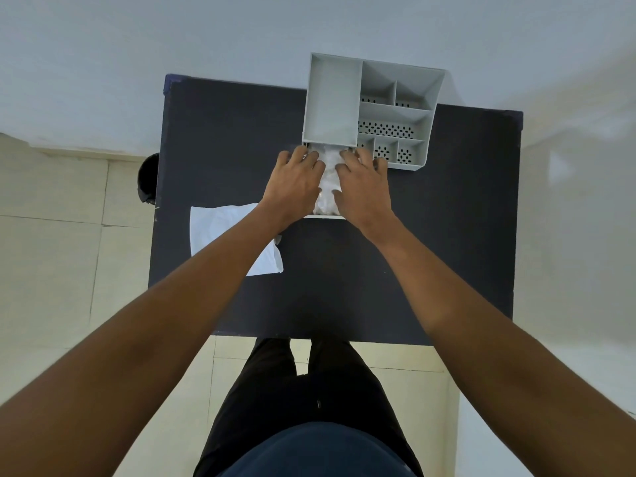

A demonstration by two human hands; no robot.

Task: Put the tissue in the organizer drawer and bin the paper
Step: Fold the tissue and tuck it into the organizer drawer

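A grey plastic organizer (368, 108) stands at the far edge of the dark table (447, 235). Its white drawer (325, 216) is pulled out toward me. White tissue (327, 180) lies in the drawer. My left hand (292, 182) and my right hand (364, 187) rest on the tissue side by side with spread fingers, pressing it down. A white sheet of paper (220, 232) lies flat on the table's left part, partly under my left forearm.
A black round bin (148, 179) stands on the tiled floor just left of the table. A pale wall rises behind the table. My legs are at the table's near edge.
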